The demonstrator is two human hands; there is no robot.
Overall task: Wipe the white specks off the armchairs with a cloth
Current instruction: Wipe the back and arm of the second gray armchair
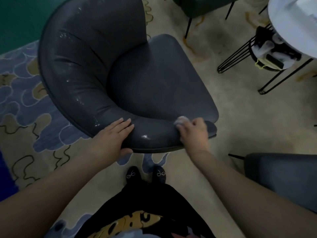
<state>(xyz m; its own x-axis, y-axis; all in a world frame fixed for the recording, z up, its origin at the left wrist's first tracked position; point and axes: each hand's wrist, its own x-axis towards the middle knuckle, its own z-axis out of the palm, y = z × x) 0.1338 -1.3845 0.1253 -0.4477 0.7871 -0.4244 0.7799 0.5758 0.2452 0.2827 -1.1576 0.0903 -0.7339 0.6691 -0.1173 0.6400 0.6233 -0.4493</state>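
The right hand [193, 133] has its fingers curled round a small pale cloth [181, 120], bunched up and pressed against the near arm of the grey armchair [137, 79], close to where that arm ends at the seat's front corner. The left hand [115, 136] lies flat with straight fingers on the same padded arm, further along the curve, its thumb tucked under the rim. Between the two hands a patch of white specks [145, 136] shows on the upholstery; more specks [80, 100] dot the curved backrest up its left side. The armchair stands on a patterned carpet [25, 100] of blue and tan shapes. Below the hands are the person's black shoes [145, 175]. At the right edge sits part of another grey armchair [283, 174]; at the top right, a round white desk [291, 23] on black wire legs, with a dark green chair [197, 6] beside it.
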